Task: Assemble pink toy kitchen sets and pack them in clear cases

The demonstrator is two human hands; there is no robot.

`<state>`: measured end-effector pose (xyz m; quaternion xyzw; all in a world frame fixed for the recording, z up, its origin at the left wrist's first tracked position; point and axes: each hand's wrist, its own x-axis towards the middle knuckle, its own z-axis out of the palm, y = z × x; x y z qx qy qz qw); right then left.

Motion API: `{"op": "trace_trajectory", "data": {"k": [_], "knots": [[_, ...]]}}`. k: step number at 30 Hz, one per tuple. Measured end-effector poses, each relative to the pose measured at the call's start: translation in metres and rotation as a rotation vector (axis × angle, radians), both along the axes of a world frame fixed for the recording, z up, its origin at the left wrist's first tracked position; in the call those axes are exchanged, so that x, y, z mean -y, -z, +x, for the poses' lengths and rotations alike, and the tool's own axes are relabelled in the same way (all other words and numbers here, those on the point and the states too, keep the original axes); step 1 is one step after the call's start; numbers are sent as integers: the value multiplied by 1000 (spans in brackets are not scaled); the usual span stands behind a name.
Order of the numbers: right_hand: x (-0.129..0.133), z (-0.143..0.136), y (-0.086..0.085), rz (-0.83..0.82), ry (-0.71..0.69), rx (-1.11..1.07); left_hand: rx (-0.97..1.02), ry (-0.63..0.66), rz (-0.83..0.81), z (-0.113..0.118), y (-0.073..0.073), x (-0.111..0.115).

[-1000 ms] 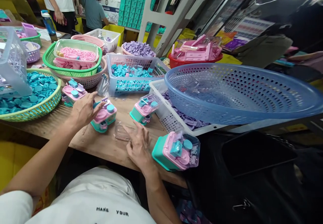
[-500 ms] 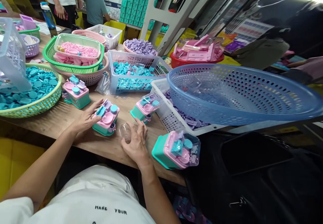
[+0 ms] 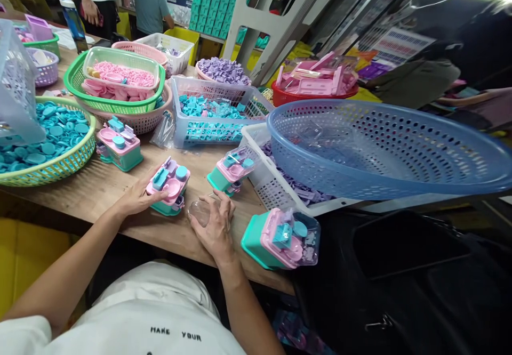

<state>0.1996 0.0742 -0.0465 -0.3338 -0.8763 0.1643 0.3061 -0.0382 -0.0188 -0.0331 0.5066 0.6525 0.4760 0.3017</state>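
Observation:
My left hand lies against the left side of a small toy kitchen, thumb along its front and fingers around the far side. That toy has a teal base, a pink top with a round basin, and blue and lilac parts. To its right, my right hand curls round a clear plastic cover on the table. Just behind that hand, a second toy kitchen stands with clear plastic over its top. Another covered one lies tilted at the table edge, and an uncovered one stands at left.
A yellow basket of blue discs is at left. Behind are a green basket of pink parts and a clear basket of blue pieces. A large blue basket rests over a white crate at right. People are in the background.
My left hand has closed in on the toy kitchen, its thumb now along the front instead of fingers spread over the top. My right hand stays almost still on the clear cover.

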Motion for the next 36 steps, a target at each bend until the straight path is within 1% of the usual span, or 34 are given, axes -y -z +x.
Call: {"op": "trace_trajectory", "data": {"k": [5, 7, 13, 17, 22, 25, 28, 32, 36], "knots": [[0, 4, -2, 9, -109, -15, -23, 54, -32, -3, 2, 3], [0, 4, -1, -4, -133, -12, -42, 73, -43, -5, 3, 3], [-1, 6, 9, -83, -18, 7, -57, 101, -60, -3, -1, 2], [-2, 6, 12, -149, -24, 30, -29, 87, -24, -2, 1, 1], [-3, 6, 6, -164, -68, 31, -29, 95, -1, -4, 3, 1], [-4, 5, 2, -182, -81, 41, -64, 61, -23, -7, 3, 2], [-6, 3, -2, -199, -87, 47, -120, 41, -18, -12, 5, 1], [-7, 0, -5, -186, -28, 50, -189, 28, -14, -17, 9, -2], [-5, -2, -6, -187, 53, 60, -200, 30, -10, -13, 8, -4]]}}
